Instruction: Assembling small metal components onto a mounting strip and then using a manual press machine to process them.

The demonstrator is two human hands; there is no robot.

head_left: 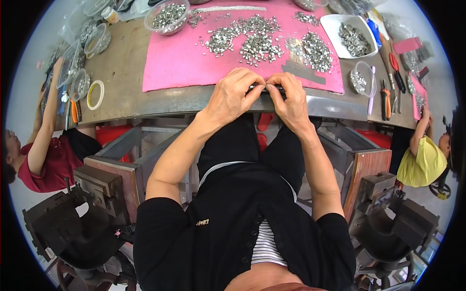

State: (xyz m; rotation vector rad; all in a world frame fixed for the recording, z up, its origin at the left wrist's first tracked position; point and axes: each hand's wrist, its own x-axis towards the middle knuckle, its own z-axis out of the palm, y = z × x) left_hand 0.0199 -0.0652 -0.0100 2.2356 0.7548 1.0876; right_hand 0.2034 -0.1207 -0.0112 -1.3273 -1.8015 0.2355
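Observation:
At the front edge of the pink mat (179,68), my left hand (234,93) and my right hand (291,96) meet with thumbs and forefingers pinched together. What they hold between the fingertips is too small and too covered to name. Just beyond them, heaps of small shiny metal pieces (261,46) lie on the mat. Another pile of metal pieces (318,52) sits to the right, beside flat grey strips (303,72).
A clear round tub (167,30) of metal pieces stands back left, a white tray (326,26) back right. A tape roll (95,94) lies left; orange-handled pliers (386,99) and red-handled scissors (394,63) lie right. Co-workers sit either side, near dark machines (77,228).

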